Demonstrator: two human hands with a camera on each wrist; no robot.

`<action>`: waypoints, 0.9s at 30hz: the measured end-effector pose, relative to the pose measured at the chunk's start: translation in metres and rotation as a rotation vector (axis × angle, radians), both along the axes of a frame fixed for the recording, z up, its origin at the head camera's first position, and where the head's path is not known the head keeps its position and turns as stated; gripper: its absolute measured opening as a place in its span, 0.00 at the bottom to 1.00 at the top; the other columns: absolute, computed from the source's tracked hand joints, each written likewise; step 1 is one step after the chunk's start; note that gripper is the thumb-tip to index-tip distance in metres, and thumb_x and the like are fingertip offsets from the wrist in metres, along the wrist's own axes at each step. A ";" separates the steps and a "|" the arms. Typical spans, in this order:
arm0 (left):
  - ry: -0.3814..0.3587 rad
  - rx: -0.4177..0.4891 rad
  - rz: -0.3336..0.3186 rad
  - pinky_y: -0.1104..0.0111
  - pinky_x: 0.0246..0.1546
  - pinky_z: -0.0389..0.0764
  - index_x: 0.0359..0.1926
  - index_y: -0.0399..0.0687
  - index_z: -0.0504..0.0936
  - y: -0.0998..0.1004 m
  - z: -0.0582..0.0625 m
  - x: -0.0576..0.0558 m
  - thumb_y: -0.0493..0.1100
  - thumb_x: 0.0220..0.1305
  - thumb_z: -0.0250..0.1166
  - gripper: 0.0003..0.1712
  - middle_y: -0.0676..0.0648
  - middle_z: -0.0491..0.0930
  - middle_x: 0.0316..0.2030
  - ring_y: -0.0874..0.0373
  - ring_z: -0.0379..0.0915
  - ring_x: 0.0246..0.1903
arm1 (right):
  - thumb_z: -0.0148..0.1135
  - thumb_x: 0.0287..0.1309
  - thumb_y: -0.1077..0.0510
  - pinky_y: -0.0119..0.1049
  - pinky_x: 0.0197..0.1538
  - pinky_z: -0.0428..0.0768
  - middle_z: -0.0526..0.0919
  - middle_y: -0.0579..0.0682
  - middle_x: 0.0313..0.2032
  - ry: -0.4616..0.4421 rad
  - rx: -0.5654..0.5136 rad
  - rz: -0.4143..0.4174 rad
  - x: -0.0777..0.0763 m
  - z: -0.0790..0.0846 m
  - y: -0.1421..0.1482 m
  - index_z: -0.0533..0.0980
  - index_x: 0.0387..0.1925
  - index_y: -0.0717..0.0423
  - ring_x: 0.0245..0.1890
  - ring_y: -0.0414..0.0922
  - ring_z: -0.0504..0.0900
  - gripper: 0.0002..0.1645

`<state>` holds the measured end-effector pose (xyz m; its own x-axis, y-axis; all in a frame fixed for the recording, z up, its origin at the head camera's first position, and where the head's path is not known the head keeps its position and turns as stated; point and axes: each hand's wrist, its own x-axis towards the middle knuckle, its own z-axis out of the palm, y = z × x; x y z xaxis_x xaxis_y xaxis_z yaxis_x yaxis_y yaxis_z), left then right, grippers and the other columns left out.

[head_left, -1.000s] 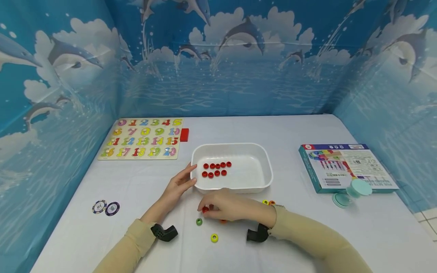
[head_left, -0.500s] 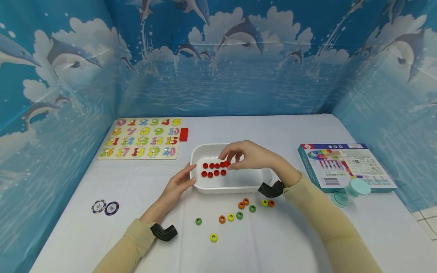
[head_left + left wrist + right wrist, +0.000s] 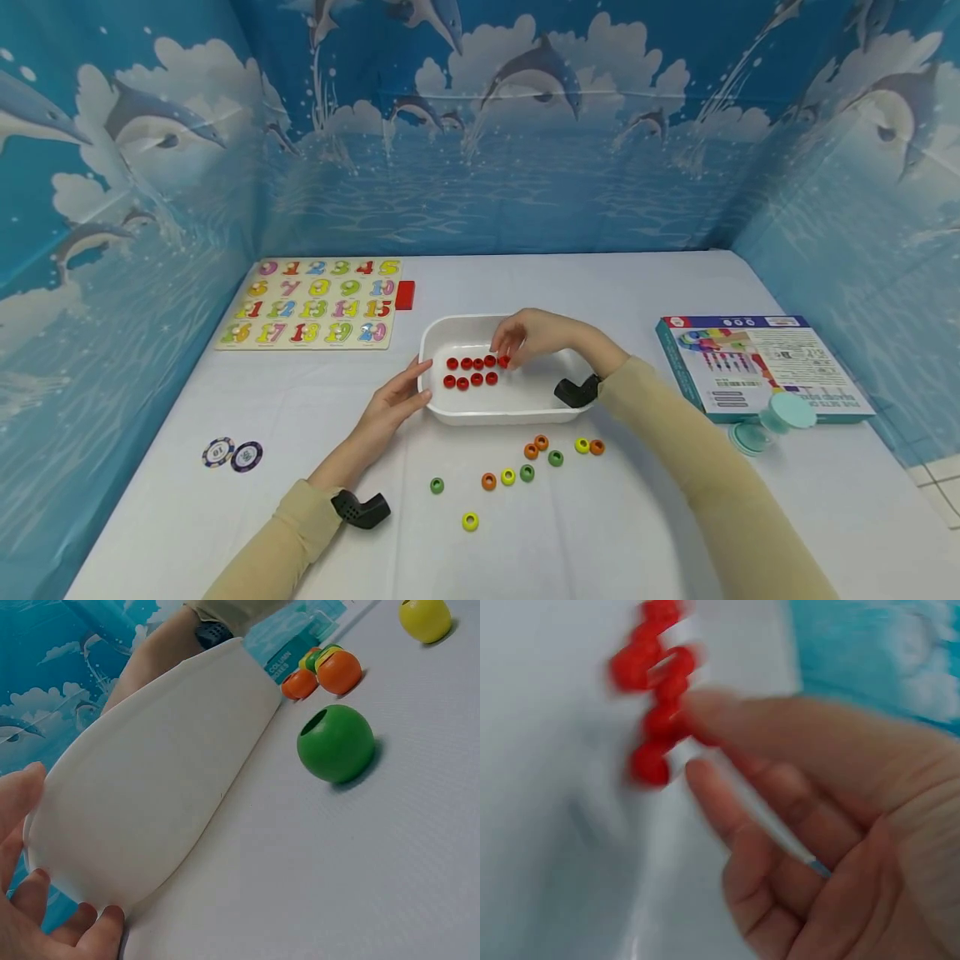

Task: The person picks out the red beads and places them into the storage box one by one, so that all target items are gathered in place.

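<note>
A white plastic tray (image 3: 517, 418) holds several red beads (image 3: 462, 383) set in two rows in its left half. My left hand (image 3: 386, 414) grips the tray's left end, fingers and thumb against the wall; the left wrist view shows the fingertips at its lower edge. Inside the tray, my right hand (image 3: 528, 336) pinches a red bead (image 3: 503, 362) at the right end of the far row. In the blurred right wrist view, the thumb (image 3: 727, 720) partly covers that bead, and the other fingers are bent beneath.
Loose green (image 3: 437, 485), orange (image 3: 489, 482) and yellow beads (image 3: 470, 522) lie in front of the tray. Behind left is a number puzzle board (image 3: 315, 308) beside a red block (image 3: 405, 295). Two chips (image 3: 247, 457) lie left. A game box (image 3: 757, 367) and turquoise stand (image 3: 780, 417) are right.
My right hand has moved from a red bead on the table in front of the tray to the far row inside it. My left hand stays on the tray.
</note>
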<state>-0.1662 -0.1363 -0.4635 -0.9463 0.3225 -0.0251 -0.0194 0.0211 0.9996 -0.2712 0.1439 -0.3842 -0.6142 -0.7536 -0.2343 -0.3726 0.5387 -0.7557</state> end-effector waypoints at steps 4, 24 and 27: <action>0.001 0.005 -0.002 0.65 0.60 0.57 0.62 0.54 0.64 0.000 0.000 -0.001 0.53 0.55 0.62 0.33 0.63 0.49 0.65 0.64 0.44 0.64 | 0.67 0.42 0.64 0.34 0.38 0.78 0.81 0.46 0.35 0.018 0.091 -0.014 -0.004 -0.010 -0.003 0.77 0.39 0.54 0.33 0.42 0.77 0.18; 0.029 0.006 -0.008 0.64 0.61 0.55 0.61 0.55 0.66 0.000 -0.001 -0.002 0.47 0.58 0.60 0.29 0.58 0.47 0.67 0.60 0.41 0.65 | 0.64 0.50 0.57 0.36 0.38 0.77 0.80 0.47 0.41 0.138 0.019 -0.012 0.014 0.018 0.021 0.75 0.46 0.55 0.36 0.41 0.76 0.19; 0.052 -0.009 -0.007 0.62 0.61 0.55 0.62 0.53 0.65 -0.001 -0.001 -0.002 0.45 0.59 0.59 0.29 0.57 0.46 0.67 0.59 0.41 0.65 | 0.61 0.53 0.53 0.35 0.38 0.78 0.80 0.46 0.41 0.218 0.011 -0.026 0.028 0.026 0.035 0.75 0.46 0.51 0.36 0.39 0.76 0.17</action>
